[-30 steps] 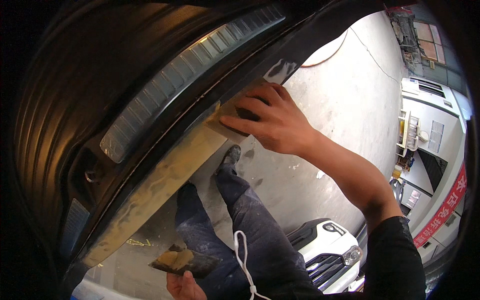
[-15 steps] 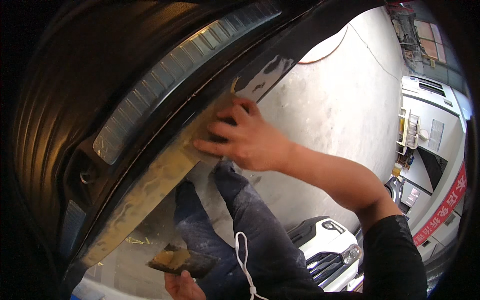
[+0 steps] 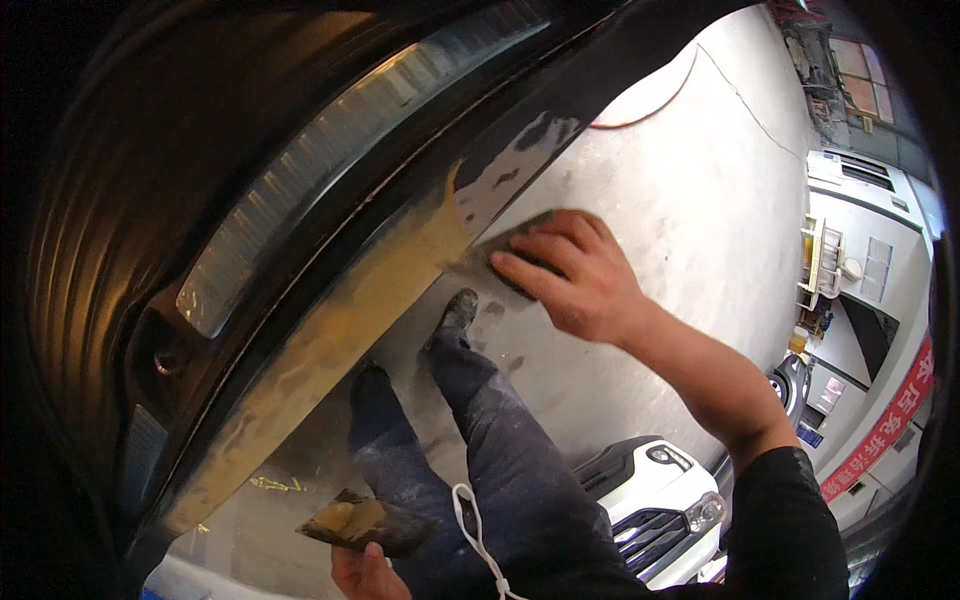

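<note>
Along the upper left runs a big black car part [image 3: 595, 85], with a long strip of tan paste [image 3: 340, 310] on it. Just beside the strip is the right hand [image 3: 580, 275], its fingers bunched close together, and lower down a flat dark plate [image 3: 405, 532] sits in the left hand [image 3: 368, 574], pinched between thumb and fingers. The right hand grips a thin dark scraper [image 3: 499, 246] near the strip, and I can't tell if they touch; smallest is a tan blob [image 3: 345, 519] on the plate.
</note>
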`<action>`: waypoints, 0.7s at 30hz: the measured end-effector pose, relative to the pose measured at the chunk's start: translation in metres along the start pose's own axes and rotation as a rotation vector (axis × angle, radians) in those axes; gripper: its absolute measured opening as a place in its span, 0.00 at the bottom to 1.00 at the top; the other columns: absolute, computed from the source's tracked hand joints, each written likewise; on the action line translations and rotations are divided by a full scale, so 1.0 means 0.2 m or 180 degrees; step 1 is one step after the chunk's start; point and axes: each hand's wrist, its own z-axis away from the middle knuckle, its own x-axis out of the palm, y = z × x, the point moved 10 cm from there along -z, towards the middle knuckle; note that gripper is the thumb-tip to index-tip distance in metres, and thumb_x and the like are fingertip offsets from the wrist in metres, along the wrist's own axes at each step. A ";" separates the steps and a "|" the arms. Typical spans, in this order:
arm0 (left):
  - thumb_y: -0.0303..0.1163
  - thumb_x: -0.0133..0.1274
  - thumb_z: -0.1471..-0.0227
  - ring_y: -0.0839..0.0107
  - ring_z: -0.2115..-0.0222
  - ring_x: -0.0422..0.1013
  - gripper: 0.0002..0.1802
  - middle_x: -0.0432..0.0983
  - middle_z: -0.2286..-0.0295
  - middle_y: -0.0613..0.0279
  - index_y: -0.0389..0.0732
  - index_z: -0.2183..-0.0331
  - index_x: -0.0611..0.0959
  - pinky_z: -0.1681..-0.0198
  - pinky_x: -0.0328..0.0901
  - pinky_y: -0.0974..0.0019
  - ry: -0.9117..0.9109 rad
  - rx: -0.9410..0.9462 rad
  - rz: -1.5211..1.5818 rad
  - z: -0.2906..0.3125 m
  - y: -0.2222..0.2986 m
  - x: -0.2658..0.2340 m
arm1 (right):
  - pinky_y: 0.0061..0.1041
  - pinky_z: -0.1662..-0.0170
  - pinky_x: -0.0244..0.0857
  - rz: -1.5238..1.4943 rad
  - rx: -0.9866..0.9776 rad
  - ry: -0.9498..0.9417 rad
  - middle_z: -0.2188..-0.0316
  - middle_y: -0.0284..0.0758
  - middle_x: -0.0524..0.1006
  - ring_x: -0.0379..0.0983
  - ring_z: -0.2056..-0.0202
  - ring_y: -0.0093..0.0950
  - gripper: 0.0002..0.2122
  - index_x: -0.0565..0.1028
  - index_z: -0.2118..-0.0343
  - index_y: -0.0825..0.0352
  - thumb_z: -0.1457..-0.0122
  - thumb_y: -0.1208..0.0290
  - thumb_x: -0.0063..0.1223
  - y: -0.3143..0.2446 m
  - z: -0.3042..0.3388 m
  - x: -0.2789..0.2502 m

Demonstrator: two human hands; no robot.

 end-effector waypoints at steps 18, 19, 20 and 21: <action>0.30 0.57 0.47 0.58 0.46 0.66 0.30 0.71 0.48 0.48 0.30 0.44 0.70 0.38 0.55 0.54 -0.0104 0.0277 0.0520 0.00 0.03 0.20 | 0.52 0.40 0.51 -0.0096 -0.0188 -0.0809 0.50 0.32 0.68 0.59 0.45 0.39 0.32 0.73 0.45 0.42 0.57 0.75 0.60 0.07 -0.24 0.21; 0.27 0.54 0.46 0.58 0.45 0.66 0.28 0.70 0.47 0.48 0.30 0.44 0.71 0.38 0.55 0.57 -0.0233 0.0311 0.0767 -0.02 -0.05 0.15 | 0.52 0.40 0.51 -0.0151 -0.0224 -0.0786 0.51 0.32 0.68 0.59 0.45 0.39 0.32 0.73 0.44 0.43 0.57 0.74 0.60 0.05 -0.23 0.21; 0.24 0.52 0.45 0.59 0.45 0.66 0.26 0.70 0.46 0.48 0.29 0.44 0.71 0.38 0.55 0.59 -0.0392 0.0352 0.1022 -0.05 -0.20 0.05 | 0.53 0.41 0.51 -0.0174 -0.0250 -0.0764 0.51 0.32 0.68 0.59 0.45 0.39 0.32 0.73 0.44 0.43 0.57 0.74 0.59 0.03 -0.19 0.21; 0.20 0.49 0.44 0.60 0.44 0.66 0.24 0.69 0.45 0.49 0.29 0.44 0.71 0.38 0.56 0.62 -0.0540 0.0399 0.1272 -0.08 -0.27 -0.01 | 0.53 0.41 0.51 -0.0208 -0.0281 -0.0732 0.51 0.32 0.68 0.60 0.46 0.39 0.32 0.73 0.44 0.43 0.58 0.73 0.59 0.01 -0.15 0.22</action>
